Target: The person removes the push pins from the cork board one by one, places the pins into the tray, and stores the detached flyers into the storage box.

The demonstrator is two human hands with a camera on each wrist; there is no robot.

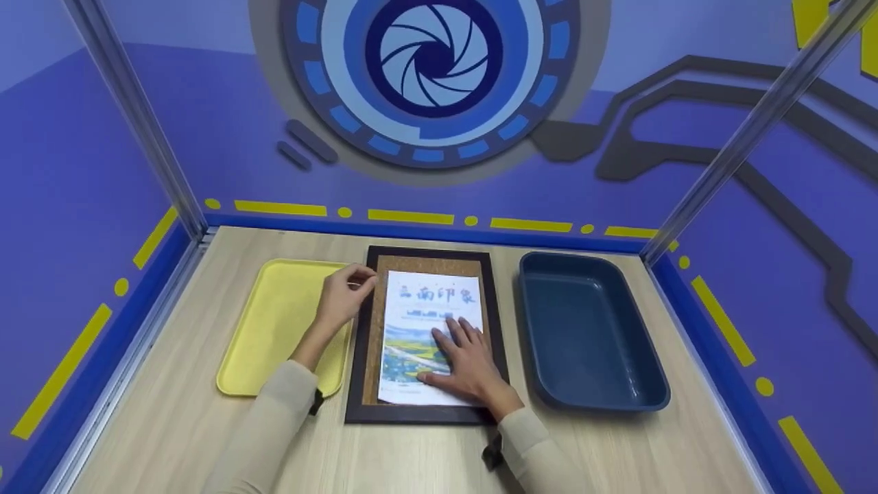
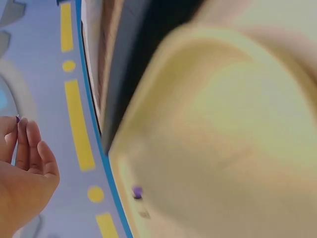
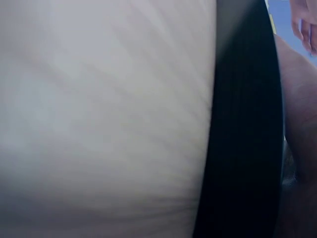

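Observation:
A printed poster [image 1: 429, 343] with Chinese characters and a landscape lies on a dark-framed cork board [image 1: 429, 262]. My right hand [image 1: 466, 360] presses flat on its lower right part, fingers spread. At the board's upper left edge, my left hand [image 1: 346, 295] holds thumb and forefinger together. In the left wrist view, a tiny purple push pin [image 2: 18, 119] shows between the fingertips of that hand [image 2: 32, 168]. Another small purple pin [image 2: 137, 191] is on the yellow tray [image 2: 223, 124]. The right wrist view is mostly filled by a blurred pale surface and a dark band [image 3: 247, 119].
The yellow tray [image 1: 274, 329] sits left of the board, partly under the left forearm. To the right stands a deep dark blue bin [image 1: 590, 329]. Blue panels with yellow marks [image 1: 411, 217] wall in the wooden table [image 1: 171, 343] at the back and sides.

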